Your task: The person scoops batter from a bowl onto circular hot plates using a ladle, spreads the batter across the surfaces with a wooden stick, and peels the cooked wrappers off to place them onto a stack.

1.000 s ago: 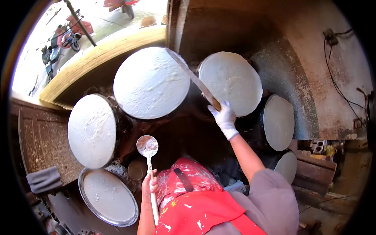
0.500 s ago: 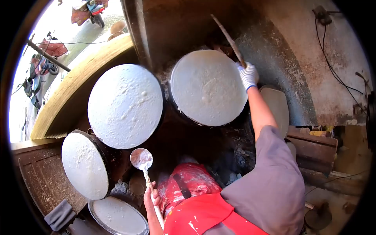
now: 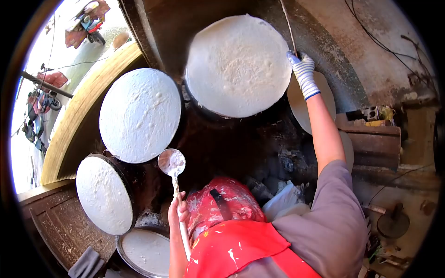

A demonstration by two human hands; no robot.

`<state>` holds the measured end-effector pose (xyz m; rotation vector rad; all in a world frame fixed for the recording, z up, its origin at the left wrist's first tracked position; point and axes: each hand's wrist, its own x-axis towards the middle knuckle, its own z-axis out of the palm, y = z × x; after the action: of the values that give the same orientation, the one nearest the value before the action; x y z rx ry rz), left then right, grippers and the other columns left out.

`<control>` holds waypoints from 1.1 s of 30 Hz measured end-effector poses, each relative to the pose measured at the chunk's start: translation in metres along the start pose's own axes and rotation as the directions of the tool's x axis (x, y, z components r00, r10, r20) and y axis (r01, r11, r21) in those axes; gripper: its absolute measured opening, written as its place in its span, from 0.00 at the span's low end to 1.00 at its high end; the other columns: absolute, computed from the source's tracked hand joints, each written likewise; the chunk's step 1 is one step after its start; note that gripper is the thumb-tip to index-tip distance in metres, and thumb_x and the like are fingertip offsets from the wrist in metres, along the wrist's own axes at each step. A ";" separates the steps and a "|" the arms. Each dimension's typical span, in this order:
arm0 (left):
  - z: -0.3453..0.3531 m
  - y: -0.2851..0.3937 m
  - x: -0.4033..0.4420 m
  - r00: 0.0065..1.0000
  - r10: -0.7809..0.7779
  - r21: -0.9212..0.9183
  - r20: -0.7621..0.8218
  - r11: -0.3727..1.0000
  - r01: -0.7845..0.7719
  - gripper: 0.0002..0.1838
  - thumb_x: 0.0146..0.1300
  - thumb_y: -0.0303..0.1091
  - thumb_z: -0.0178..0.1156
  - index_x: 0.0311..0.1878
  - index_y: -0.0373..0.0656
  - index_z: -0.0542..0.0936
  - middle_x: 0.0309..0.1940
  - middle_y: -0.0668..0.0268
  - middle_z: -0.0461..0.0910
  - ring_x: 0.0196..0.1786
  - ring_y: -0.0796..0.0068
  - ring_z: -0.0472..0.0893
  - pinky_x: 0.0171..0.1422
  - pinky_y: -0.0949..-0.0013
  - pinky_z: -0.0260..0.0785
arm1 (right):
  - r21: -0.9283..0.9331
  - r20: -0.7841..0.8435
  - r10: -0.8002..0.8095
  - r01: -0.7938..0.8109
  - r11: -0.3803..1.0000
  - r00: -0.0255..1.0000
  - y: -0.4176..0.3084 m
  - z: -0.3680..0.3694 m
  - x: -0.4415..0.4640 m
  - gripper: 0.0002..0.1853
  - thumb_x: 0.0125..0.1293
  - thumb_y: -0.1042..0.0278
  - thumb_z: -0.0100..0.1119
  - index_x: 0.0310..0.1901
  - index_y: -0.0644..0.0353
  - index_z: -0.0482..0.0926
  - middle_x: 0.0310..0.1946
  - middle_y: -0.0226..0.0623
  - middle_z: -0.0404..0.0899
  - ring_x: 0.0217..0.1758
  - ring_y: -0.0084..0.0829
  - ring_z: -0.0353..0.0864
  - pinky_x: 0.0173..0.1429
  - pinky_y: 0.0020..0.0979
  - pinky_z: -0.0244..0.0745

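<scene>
My left hand (image 3: 178, 212), bare, wraps around the long pale handle of a ladle (image 3: 172, 162), whose round bowl is coated with white batter. My right hand (image 3: 304, 74), in a white-and-blue striped glove, is closed around the lower end of a thin stick (image 3: 288, 24) pointing up and away. Its fingers are at the right edge of a large round white sheet (image 3: 238, 67) on the far pan; whether they touch it I cannot tell. Another white bumpy sheet covers the round pan (image 3: 140, 116) to the left.
More round pans stand around me: one tilted (image 3: 103, 194) at left, one (image 3: 147, 252) at lower left, and one (image 3: 324, 99) behind my right forearm. A curved yellowish wall edge (image 3: 88, 111) borders the left. A grey cloth (image 3: 86, 263) hangs at lower left. Motorbikes (image 3: 90, 23) stand outside.
The view has shifted, and the far sheet appears larger and higher. My right hand stays at its right edge, the stick now more upright. The ladle remains in my left hand.
</scene>
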<state>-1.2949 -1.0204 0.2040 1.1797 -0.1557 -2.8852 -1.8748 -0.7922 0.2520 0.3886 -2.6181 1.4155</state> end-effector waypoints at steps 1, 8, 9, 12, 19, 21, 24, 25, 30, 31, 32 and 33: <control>-0.005 0.004 -0.004 1.000 -0.011 0.014 0.013 1.000 0.011 0.19 0.66 0.42 0.44 0.54 0.41 0.67 0.17 0.71 0.62 0.08 0.84 0.56 0.10 0.81 0.48 | -0.005 -0.022 0.000 0.000 1.000 1.000 -0.020 -0.008 -0.015 0.15 0.50 0.58 0.64 0.30 0.63 0.79 0.21 0.26 0.74 0.23 0.20 0.66 0.31 0.25 0.66; -0.038 0.009 -0.040 0.999 -0.049 0.207 -0.022 0.977 0.052 0.20 0.64 0.42 0.48 0.53 0.39 0.67 0.15 0.71 0.62 0.07 0.84 0.55 0.09 0.81 0.48 | 0.003 -0.103 -0.151 0.152 0.988 0.983 -0.130 -0.061 -0.074 0.12 0.51 0.63 0.65 0.30 0.63 0.79 0.21 0.26 0.74 0.24 0.18 0.66 0.32 0.24 0.65; -0.043 0.009 -0.046 0.998 -0.063 0.221 -0.027 0.973 0.068 0.20 0.64 0.42 0.48 0.53 0.39 0.67 0.15 0.71 0.62 0.07 0.84 0.55 0.09 0.81 0.48 | -0.029 -0.085 -0.183 0.181 0.983 0.979 -0.134 -0.077 -0.080 0.12 0.51 0.63 0.65 0.31 0.63 0.79 0.22 0.27 0.76 0.26 0.18 0.67 0.34 0.23 0.66; -0.049 0.003 -0.048 0.999 -0.045 0.188 0.003 0.981 0.044 0.19 0.64 0.42 0.48 0.53 0.40 0.68 0.15 0.71 0.63 0.07 0.84 0.55 0.09 0.82 0.48 | -0.108 -0.048 -0.153 0.147 0.983 0.987 -0.151 -0.125 -0.124 0.12 0.52 0.63 0.65 0.32 0.63 0.79 0.22 0.27 0.76 0.25 0.18 0.67 0.33 0.24 0.67; -0.024 -0.007 -0.033 0.972 -0.219 0.276 0.081 0.943 0.189 0.19 0.65 0.42 0.47 0.54 0.40 0.67 0.16 0.71 0.64 0.07 0.86 0.55 0.08 0.83 0.48 | -0.408 -0.172 0.025 -0.095 0.908 0.985 -0.109 -0.313 -0.246 0.17 0.51 0.58 0.65 0.34 0.65 0.78 0.23 0.29 0.76 0.26 0.20 0.67 0.34 0.26 0.68; -0.020 -0.016 -0.031 0.959 -0.266 0.332 0.099 0.917 0.220 0.20 0.66 0.43 0.46 0.55 0.41 0.66 0.17 0.72 0.65 0.07 0.86 0.55 0.08 0.83 0.48 | -0.502 -0.181 0.041 -0.129 0.856 0.983 -0.097 -0.370 -0.291 0.14 0.52 0.61 0.65 0.35 0.63 0.79 0.25 0.27 0.77 0.29 0.18 0.68 0.37 0.22 0.68; -0.008 -0.038 -0.038 0.939 -0.314 0.347 0.143 0.904 0.249 0.20 0.66 0.42 0.45 0.56 0.40 0.65 0.17 0.72 0.64 0.07 0.86 0.56 0.09 0.83 0.49 | -0.643 -0.251 0.059 -0.212 0.736 0.966 -0.096 -0.445 -0.364 0.17 0.53 0.59 0.64 0.39 0.64 0.78 0.29 0.32 0.79 0.31 0.20 0.71 0.40 0.25 0.69; -0.007 -0.046 -0.039 0.929 -0.329 0.375 0.171 0.893 0.248 0.21 0.67 0.42 0.45 0.57 0.38 0.64 0.18 0.72 0.64 0.08 0.86 0.56 0.09 0.83 0.50 | -0.681 -0.269 0.078 -0.247 0.689 0.960 -0.096 -0.469 -0.386 0.18 0.54 0.57 0.64 0.39 0.64 0.78 0.29 0.33 0.79 0.31 0.20 0.71 0.41 0.25 0.70; 0.001 -0.081 -0.053 0.866 -0.415 0.466 0.280 0.847 0.256 0.22 0.68 0.41 0.42 0.59 0.36 0.61 0.18 0.72 0.62 0.08 0.86 0.57 0.10 0.83 0.51 | -0.800 -0.376 -0.001 -0.324 0.505 0.927 -0.128 -0.503 -0.527 0.20 0.52 0.50 0.62 0.41 0.56 0.78 0.33 0.42 0.80 0.35 0.35 0.80 0.41 0.31 0.73; 0.007 -0.087 -0.053 0.846 -0.447 0.473 0.292 0.836 0.278 0.22 0.68 0.40 0.42 0.59 0.35 0.60 0.18 0.72 0.62 0.08 0.86 0.57 0.10 0.83 0.51 | -0.766 -0.397 0.059 -0.366 0.529 0.916 -0.140 -0.495 -0.551 0.18 0.52 0.51 0.61 0.40 0.54 0.78 0.32 0.41 0.80 0.35 0.37 0.80 0.40 0.31 0.73; 0.014 -0.092 -0.056 0.828 -0.473 0.496 0.301 0.819 0.287 0.22 0.68 0.39 0.42 0.59 0.35 0.60 0.18 0.71 0.62 0.09 0.86 0.57 0.10 0.83 0.51 | -0.705 -0.402 -0.013 -0.300 0.642 0.916 -0.131 -0.491 -0.582 0.17 0.53 0.52 0.61 0.39 0.54 0.78 0.31 0.39 0.80 0.33 0.37 0.80 0.37 0.31 0.73; 0.021 -0.098 -0.060 0.824 -0.481 0.479 0.300 0.823 0.306 0.22 0.68 0.39 0.41 0.59 0.34 0.60 0.18 0.71 0.61 0.09 0.86 0.57 0.10 0.83 0.52 | -0.776 -0.392 -0.010 -0.325 0.541 0.920 -0.151 -0.475 -0.605 0.16 0.52 0.52 0.62 0.38 0.53 0.79 0.30 0.39 0.80 0.31 0.37 0.80 0.36 0.31 0.74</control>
<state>-1.2649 -0.9173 0.2507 0.6627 -0.6266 -3.5852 -1.2518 -0.3771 0.4856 -0.2344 -2.6604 0.0668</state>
